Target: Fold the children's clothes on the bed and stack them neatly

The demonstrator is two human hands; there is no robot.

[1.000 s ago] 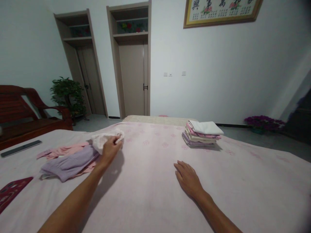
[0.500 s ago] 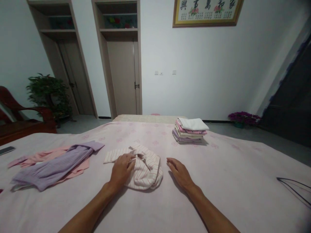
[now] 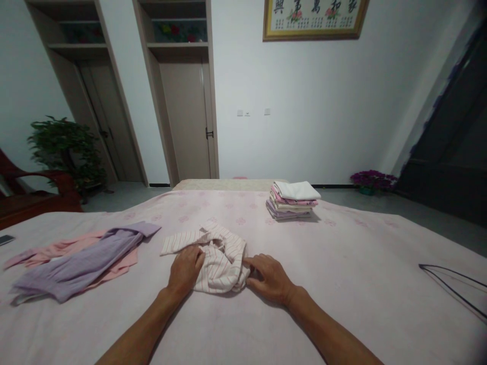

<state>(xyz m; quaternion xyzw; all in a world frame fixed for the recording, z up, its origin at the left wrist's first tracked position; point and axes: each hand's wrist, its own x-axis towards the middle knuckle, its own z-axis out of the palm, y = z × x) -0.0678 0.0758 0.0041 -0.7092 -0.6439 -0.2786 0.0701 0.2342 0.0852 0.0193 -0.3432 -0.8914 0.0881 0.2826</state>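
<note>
A cream shirt with thin stripes (image 3: 222, 271) lies bunched up on the pink bedspread (image 3: 243, 332), one sleeve stretched out to the left. My left hand (image 3: 185, 267) is closed on the shirt's left side, its fingertips partly hidden by the cloth. At the right edge, my right hand (image 3: 271, 278) pinches the fabric between thumb and fingers. To the left, a purple garment (image 3: 85, 263) lies loosely over a pink one (image 3: 122, 266). Beyond my right hand stands a stack of folded clothes (image 3: 292, 203) with a white piece on top.
A black wire hanger (image 3: 451, 284) lies at the right edge, and a phone (image 3: 5, 240) at the far left. Behind the bed are a wooden armchair (image 3: 57, 185), a leafy plant (image 3: 66, 149), doors and purple flowers (image 3: 373, 180).
My right hand has moved left from beside the shirt and taken hold of its right edge. My left hand has shifted slightly on the cloth. The whole view has moved a little.
</note>
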